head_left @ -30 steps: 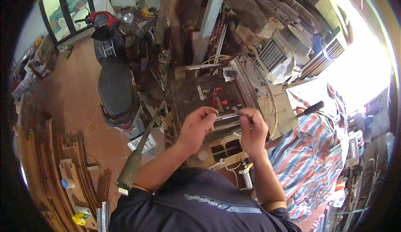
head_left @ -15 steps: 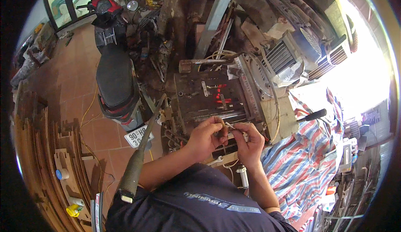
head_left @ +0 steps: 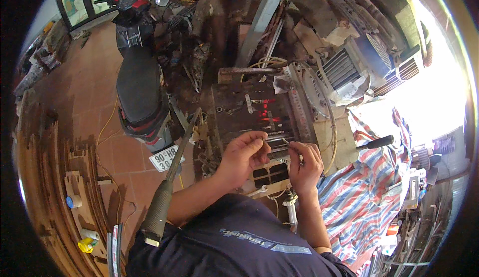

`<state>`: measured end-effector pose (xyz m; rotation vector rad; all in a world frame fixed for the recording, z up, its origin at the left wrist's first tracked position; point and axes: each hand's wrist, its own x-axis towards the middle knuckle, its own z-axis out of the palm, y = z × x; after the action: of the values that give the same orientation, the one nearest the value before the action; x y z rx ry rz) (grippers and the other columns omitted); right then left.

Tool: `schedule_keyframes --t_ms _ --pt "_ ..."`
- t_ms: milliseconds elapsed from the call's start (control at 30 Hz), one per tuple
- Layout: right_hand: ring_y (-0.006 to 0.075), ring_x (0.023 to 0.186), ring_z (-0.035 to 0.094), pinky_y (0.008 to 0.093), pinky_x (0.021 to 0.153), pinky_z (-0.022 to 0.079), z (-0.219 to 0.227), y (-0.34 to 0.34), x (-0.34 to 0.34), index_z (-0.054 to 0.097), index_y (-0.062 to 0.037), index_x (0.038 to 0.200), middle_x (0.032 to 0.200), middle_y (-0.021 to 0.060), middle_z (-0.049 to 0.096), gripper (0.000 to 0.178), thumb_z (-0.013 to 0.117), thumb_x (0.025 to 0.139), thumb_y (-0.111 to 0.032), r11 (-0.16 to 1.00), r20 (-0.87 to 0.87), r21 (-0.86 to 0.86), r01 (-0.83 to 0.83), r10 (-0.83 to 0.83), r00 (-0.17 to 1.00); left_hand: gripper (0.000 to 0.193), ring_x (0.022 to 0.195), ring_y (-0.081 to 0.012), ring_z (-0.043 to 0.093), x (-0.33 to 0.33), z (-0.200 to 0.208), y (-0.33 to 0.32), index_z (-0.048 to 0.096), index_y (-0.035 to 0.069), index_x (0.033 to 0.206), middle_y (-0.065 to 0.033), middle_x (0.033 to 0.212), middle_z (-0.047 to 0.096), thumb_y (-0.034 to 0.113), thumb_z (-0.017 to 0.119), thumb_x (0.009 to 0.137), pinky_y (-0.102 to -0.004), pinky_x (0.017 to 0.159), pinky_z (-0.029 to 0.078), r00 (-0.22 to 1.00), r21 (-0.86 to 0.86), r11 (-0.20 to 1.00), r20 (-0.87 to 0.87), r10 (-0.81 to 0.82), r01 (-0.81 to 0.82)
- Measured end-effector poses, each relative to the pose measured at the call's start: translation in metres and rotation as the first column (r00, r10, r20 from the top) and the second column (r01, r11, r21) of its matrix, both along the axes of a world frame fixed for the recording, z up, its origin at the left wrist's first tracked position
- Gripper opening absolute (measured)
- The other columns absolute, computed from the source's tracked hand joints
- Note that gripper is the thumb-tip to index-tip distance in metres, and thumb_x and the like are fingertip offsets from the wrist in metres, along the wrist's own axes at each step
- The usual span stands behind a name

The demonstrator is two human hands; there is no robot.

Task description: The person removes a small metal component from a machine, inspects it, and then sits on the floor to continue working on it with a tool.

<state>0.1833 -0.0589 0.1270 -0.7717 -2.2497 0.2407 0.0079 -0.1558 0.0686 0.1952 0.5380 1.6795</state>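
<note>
My left hand is closed in a pinch above the near edge of a dark metal worktop; what it pinches is too small to make out. To its right, my right hand grips a thin, pale metal piece between thumb and fingers, its tip pointing up and left. A gap separates the two hands. Beyond them on the worktop lie several metal rods, a red-handled tool, a flat metal strip with holes and a nut.
A long tool with a knurled handle crosses the left foreground. Behind it stands a motorbike on the tiled floor. A blue-grey motor sits right of the worktop, above a striped sheet. Wooden pieces line the left side.
My hands have drawn apart; they were nearly touching around the pale piece. The right hand has moved slightly right and still holds it. The view has shifted a little.
</note>
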Motion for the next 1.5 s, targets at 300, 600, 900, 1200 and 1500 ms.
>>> schedule_keyframes --t_ms 300,600,900,1200,1500 --pt "0.0324 0.092 0.072 0.0417 0.084 0.056 -0.008 0.005 0.0 0.076 -0.0049 0.104 0.098 0.011 0.076 0.016 0.076 0.089 -0.001 0.999 0.033 -0.005 0.054 -0.054 0.998 0.034 0.114 -0.0369 0.072 -0.021 -0.014 0.003 0.06 0.0 0.135 -0.023 0.135 0.069 0.023 0.049 0.113 -0.0519 0.105 0.058 0.965 0.079 0.995 0.262 0.031 -0.053" --pt "0.0338 0.09 0.071 0.0423 0.083 0.056 -0.011 0.01 0.002 0.076 -0.0047 0.104 0.096 0.0118 0.076 0.014 0.076 0.089 -0.002 0.997 0.064 0.042 0.064 -0.067 0.996 0.072 0.128 -0.0394 0.065 -0.034 -0.006 0.003 0.056 -0.005 0.141 -0.0254 0.141 0.063 0.059 0.041 0.112 -0.0511 0.114 0.051 0.947 0.169 0.984 0.321 0.001 -0.058" --pt "0.0343 0.089 0.07 0.0437 0.083 0.055 -0.015 0.012 0.004 0.076 -0.0054 0.104 0.095 0.0114 0.075 0.015 0.078 0.089 -0.004 0.995 0.052 0.058 0.078 -0.081 0.995 0.067 0.132 -0.0401 0.063 -0.032 -0.009 0.003 0.055 -0.006 0.145 -0.0262 0.145 0.062 0.05 0.041 0.111 -0.0503 0.116 0.049 0.96 0.228 0.973 0.277 -0.038 -0.027" --pt "0.032 0.093 0.072 0.0501 0.102 0.053 -0.015 0.01 0.005 0.077 -0.0078 0.105 0.096 0.0085 0.078 0.016 0.078 0.089 -0.005 0.997 0.104 0.042 0.069 -0.073 0.992 0.049 0.134 -0.0381 0.062 -0.02 -0.016 0.006 0.058 -0.004 0.144 -0.0252 0.146 0.062 0.026 0.043 0.109 -0.0489 0.117 0.049 0.986 0.183 0.98 0.158 0.055 -0.084" --pt "0.0309 0.094 0.072 0.0523 0.107 0.052 -0.015 0.008 0.006 0.078 -0.0097 0.104 0.096 0.0071 0.078 0.014 0.078 0.09 -0.008 0.997 0.125 0.02 0.081 -0.083 0.989 0.037 0.134 -0.0374 0.062 -0.017 -0.023 0.005 0.061 0.001 0.141 -0.0228 0.142 0.065 0.018 0.049 0.11 -0.0501 0.116 0.049 0.973 0.156 0.979 0.207 0.098 -0.132"
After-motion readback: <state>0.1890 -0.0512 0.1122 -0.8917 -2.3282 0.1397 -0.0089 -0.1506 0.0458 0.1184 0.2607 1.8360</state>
